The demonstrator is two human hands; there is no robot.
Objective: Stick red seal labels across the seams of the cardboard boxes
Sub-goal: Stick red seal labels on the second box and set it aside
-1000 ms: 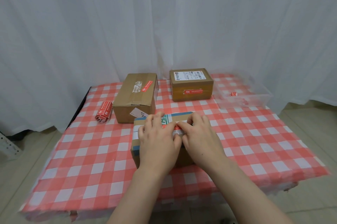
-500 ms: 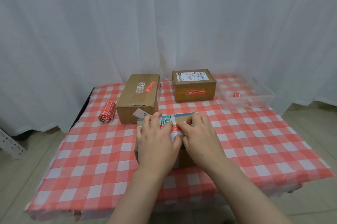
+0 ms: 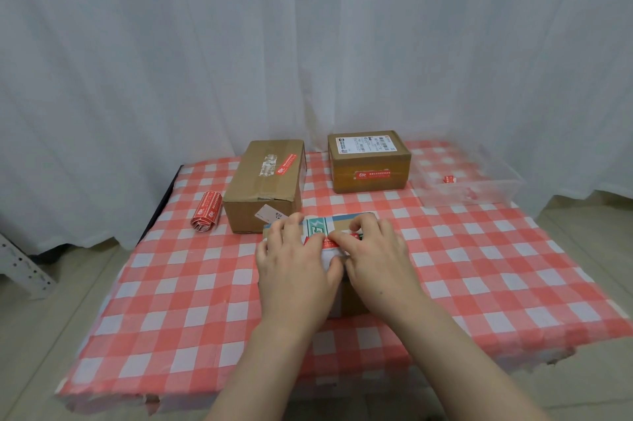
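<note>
Checked tablecloth (image 3: 191, 300), white curtain (image 3: 308, 43), clear tray (image 3: 507, 188).

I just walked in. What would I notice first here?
The left hand and right hand press a red seal label onto the near box, mid-table. Behind stand a long brown box and a shorter brown box, both already red-labelled, on a red-checked tablecloth.

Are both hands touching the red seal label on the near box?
Touching. Head view: the left hand and right hand press fingertips onto the red seal label atop the near box.
</note>
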